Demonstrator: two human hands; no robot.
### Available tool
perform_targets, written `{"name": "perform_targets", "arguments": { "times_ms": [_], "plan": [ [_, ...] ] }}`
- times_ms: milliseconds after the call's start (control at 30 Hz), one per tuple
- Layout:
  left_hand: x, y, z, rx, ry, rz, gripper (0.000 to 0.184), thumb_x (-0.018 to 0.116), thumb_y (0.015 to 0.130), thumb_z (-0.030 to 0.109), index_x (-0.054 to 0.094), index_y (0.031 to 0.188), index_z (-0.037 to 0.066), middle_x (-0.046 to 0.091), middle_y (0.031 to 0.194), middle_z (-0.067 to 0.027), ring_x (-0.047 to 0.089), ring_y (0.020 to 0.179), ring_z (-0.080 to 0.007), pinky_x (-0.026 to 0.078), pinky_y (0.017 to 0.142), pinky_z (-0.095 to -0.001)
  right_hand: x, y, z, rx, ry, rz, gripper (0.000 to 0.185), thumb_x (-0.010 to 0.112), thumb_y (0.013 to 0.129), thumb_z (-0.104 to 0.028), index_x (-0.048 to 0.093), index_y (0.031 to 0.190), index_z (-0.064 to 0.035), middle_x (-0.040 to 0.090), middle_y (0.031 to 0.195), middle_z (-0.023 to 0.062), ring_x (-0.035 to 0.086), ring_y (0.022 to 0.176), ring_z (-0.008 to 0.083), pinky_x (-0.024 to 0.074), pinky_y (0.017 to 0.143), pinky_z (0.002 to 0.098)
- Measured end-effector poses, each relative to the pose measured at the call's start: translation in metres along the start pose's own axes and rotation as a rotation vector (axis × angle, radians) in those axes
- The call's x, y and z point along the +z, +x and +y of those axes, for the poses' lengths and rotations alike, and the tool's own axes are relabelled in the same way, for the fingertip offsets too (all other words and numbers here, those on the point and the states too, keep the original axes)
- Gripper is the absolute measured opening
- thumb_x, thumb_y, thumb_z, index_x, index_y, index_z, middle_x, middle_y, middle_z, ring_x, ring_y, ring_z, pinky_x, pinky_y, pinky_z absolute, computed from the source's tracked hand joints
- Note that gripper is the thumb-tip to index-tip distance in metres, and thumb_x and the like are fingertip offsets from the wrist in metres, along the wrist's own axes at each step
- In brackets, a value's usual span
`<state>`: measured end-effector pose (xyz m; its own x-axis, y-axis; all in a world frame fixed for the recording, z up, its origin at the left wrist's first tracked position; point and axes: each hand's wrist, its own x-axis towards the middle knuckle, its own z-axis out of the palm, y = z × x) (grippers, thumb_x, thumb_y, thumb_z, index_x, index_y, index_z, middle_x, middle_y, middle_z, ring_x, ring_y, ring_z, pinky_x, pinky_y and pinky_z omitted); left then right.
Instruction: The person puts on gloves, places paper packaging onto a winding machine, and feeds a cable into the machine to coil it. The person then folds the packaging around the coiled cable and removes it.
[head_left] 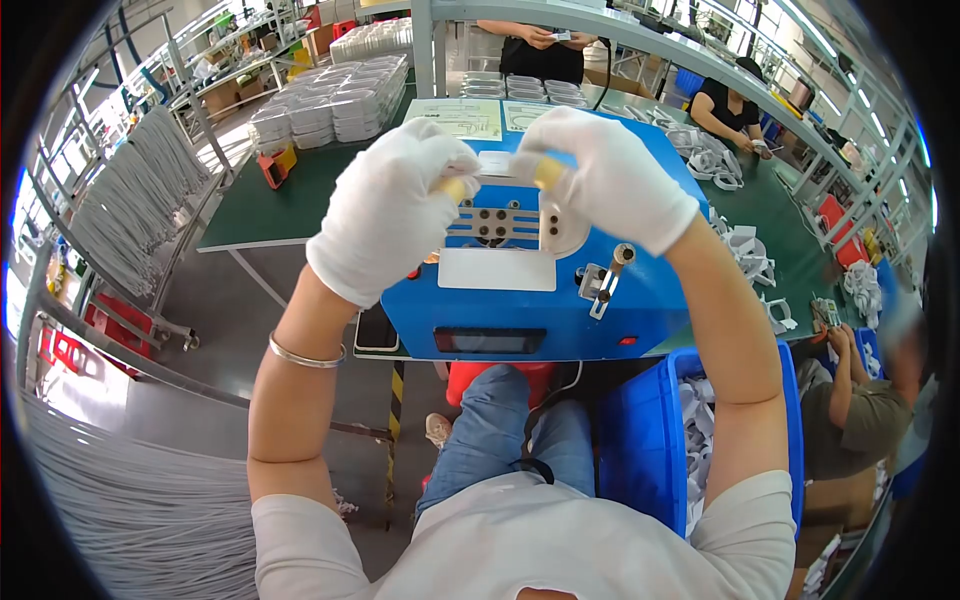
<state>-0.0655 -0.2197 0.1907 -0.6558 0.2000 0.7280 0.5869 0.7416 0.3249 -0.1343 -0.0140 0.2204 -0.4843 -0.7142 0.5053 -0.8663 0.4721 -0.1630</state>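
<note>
My left hand [395, 210], in a white glove, is raised above the left side of a blue bench machine [620, 310]. Its fingers are curled into a pinch, with yellow showing at the thumb tip. My right hand [610, 175], gloved the same way, hangs over the machine's right side, also closed with a yellow thumb tip. What either pinch holds, if anything, is hidden. Between and below the hands are a slotted metal bracket [490, 226] and a pale rectangular plate [497, 270]. A small metal clamp [603, 283] stands on the right of the machine.
Clear plastic trays [330, 105] are stacked at the back left. A blue bin [640, 440] of white parts stands by my right leg. White coiled cables [745, 255] lie on the green table [270, 205]. Grey cables hang on a left rack. Several people work nearby.
</note>
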Motion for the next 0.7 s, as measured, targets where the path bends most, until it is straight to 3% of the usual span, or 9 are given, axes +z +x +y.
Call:
{"name": "perform_targets", "arguments": {
  "times_ms": [33,100,200,333,400,433,500,600,700],
  "plan": [
    [0.003,-0.001,-0.002,0.001,-0.002,0.000,0.009,0.066,0.075,0.007,0.067,0.084,0.004,0.062,0.085,-0.0096,0.060,0.080,-0.0278,0.049,0.071,-0.0349,0.003,0.004,0.008,0.001,-0.002,0.000,0.018,0.064,0.084,-0.020,0.063,0.094,-0.0050,0.060,0.086,0.0088,0.061,0.083,0.0226,0.0495,0.069,0.0323],
    [0.007,-0.003,-0.005,0.064,0.038,0.062,0.008,0.065,0.075,0.006,0.067,0.083,0.005,0.061,0.086,-0.0088,0.060,0.082,-0.0280,0.049,0.071,-0.0350,0.011,0.010,0.018,0.346,0.643,-0.117,0.031,0.059,0.091,-0.030,0.062,0.103,-0.0017,0.063,0.096,0.0078,0.062,0.084,0.0156,0.0496,0.071,0.0284],
    [0.007,-0.003,-0.006,0.102,0.082,0.071,0.007,0.065,0.075,0.006,0.066,0.081,0.005,0.061,0.087,-0.0088,0.060,0.084,-0.0278,0.049,0.072,-0.0359,0.008,0.004,0.007,0.331,0.951,-0.137,0.034,0.058,0.093,-0.032,0.060,0.102,0.0007,0.062,0.098,0.0054,0.061,0.080,0.0123,0.0504,0.072,0.0259],
    [0.008,-0.001,-0.001,0.193,0.257,0.173,0.012,0.066,0.073,0.007,0.065,0.085,0.005,0.062,0.086,-0.0096,0.060,0.084,-0.0281,0.049,0.074,-0.0383,0.022,0.000,0.000,0.272,0.917,0.005,0.026,0.060,0.092,-0.025,0.061,0.097,0.0008,0.062,0.096,0.0074,0.061,0.073,0.0113,0.0518,0.068,0.0241],
    [0.014,0.002,-0.001,0.105,0.255,0.330,0.022,0.066,0.072,0.006,0.061,0.094,0.006,0.062,0.084,-0.0107,0.060,0.083,-0.0294,0.048,0.076,-0.0403,0.016,-0.002,-0.011,0.245,0.588,-0.006,0.011,0.060,0.090,-0.010,0.062,0.091,0.0002,0.062,0.094,0.0076,0.062,0.072,0.0101,0.0528,0.062,0.0243],
    [0.011,0.003,0.000,0.101,0.255,0.328,0.022,0.066,0.072,0.006,0.061,0.094,0.006,0.062,0.084,-0.0107,0.060,0.083,-0.0294,0.048,0.076,-0.0403,0.015,-0.003,-0.012,0.247,0.590,-0.009,0.011,0.060,0.090,-0.010,0.062,0.091,0.0002,0.062,0.094,0.0076,0.062,0.072,0.0101,0.0528,0.062,0.0243],
    [-0.001,0.005,0.003,-0.199,0.043,-0.233,0.028,0.066,0.071,0.004,0.057,0.097,0.006,0.063,0.082,-0.0117,0.061,0.083,-0.0313,0.047,0.077,-0.0409,0.014,-0.004,-0.014,0.129,0.544,0.008,0.005,0.059,0.086,0.001,0.064,0.089,0.0004,0.061,0.090,0.0071,0.061,0.068,0.0086,0.0521,0.057,0.0239],
    [0.004,0.001,-0.006,-0.026,0.064,-0.108,0.025,0.065,0.071,0.003,0.056,0.094,0.006,0.065,0.083,-0.0121,0.061,0.084,-0.0324,0.048,0.077,-0.0407,0.013,-0.002,-0.012,-0.017,0.411,0.063,0.011,0.059,0.082,0.007,0.064,0.090,0.0008,0.059,0.087,0.0059,0.061,0.067,0.0092,0.0518,0.058,0.0226],
    [0.008,-0.001,-0.007,-0.040,-0.008,-0.026,0.023,0.066,0.070,0.004,0.055,0.091,0.005,0.065,0.085,-0.0125,0.061,0.085,-0.0327,0.048,0.076,-0.0406,0.012,0.000,-0.012,-0.024,0.361,0.070,0.013,0.060,0.079,0.008,0.065,0.089,0.0010,0.059,0.087,0.0059,0.061,0.068,0.0100,0.0518,0.058,0.0229]
  ]
}}
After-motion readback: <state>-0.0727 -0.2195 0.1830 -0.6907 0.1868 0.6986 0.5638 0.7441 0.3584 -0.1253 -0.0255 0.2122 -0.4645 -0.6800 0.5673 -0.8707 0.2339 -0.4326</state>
